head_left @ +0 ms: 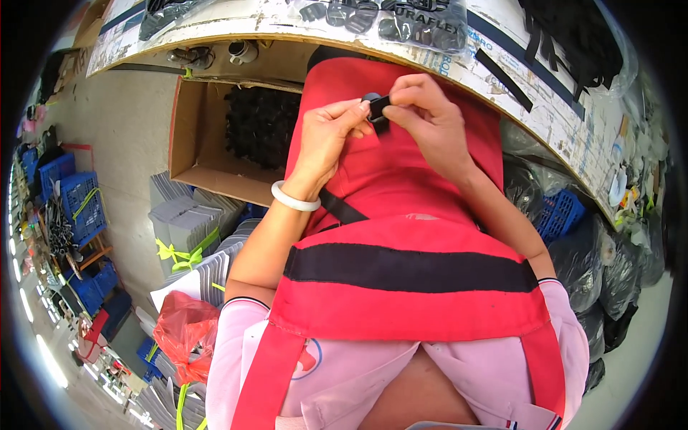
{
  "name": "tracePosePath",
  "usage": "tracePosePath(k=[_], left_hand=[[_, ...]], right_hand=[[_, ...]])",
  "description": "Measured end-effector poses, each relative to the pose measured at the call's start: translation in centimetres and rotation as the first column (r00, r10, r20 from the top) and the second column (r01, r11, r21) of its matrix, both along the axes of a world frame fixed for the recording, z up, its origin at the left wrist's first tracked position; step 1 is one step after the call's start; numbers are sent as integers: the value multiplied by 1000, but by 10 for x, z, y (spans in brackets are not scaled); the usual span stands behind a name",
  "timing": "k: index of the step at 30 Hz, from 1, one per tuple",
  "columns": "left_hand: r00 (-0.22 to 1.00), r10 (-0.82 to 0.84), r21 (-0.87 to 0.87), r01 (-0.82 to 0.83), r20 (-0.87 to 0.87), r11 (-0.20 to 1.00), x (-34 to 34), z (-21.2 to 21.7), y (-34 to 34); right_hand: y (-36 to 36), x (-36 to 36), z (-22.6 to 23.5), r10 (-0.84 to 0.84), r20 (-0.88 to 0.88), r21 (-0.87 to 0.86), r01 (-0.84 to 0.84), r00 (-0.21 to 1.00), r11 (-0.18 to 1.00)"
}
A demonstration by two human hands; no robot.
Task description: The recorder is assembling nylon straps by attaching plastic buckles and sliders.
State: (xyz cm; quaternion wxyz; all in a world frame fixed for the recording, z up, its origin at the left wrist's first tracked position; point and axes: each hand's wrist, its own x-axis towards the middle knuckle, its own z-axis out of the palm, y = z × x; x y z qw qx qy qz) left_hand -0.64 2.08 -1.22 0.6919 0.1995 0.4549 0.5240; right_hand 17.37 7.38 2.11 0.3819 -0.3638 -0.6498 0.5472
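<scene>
Over the red apron (pixel 401 172) on my lap, my two hands meet at a small black strap piece (pixel 380 108). My left hand (pixel 321 142), with a white bangle on its wrist, pinches one end between thumb and fingers. A small dark plastic piece, seemingly a buckle (pixel 370 97), shows at its fingertips; its exact form is partly hidden. My right hand (pixel 428 118) grips the other end of the strap between thumb and bent forefinger. A short dark end hangs below the fingers.
The worn table (pixel 279 29) curves ahead, bearing a clear bag of black buckles (pixel 401 20) and black straps (pixel 566 43). At left stands a cardboard box (pixel 208 154) of black pieces, near tied grey stacks (pixel 185 222) and a red plastic bag (pixel 186 333). Dark bags (pixel 577 261) lie right.
</scene>
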Motion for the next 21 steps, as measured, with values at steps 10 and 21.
tracePosePath(k=[10,21], left_hand=[[969,148,76,-135,-198,988,10,17,-4],[900,163,224,-75,-405,972,8,16,-11]], right_hand=[[3,6,27,265,216,-582,-94,940,808],[1,1,19,214,165,-654,-56,963,754]])
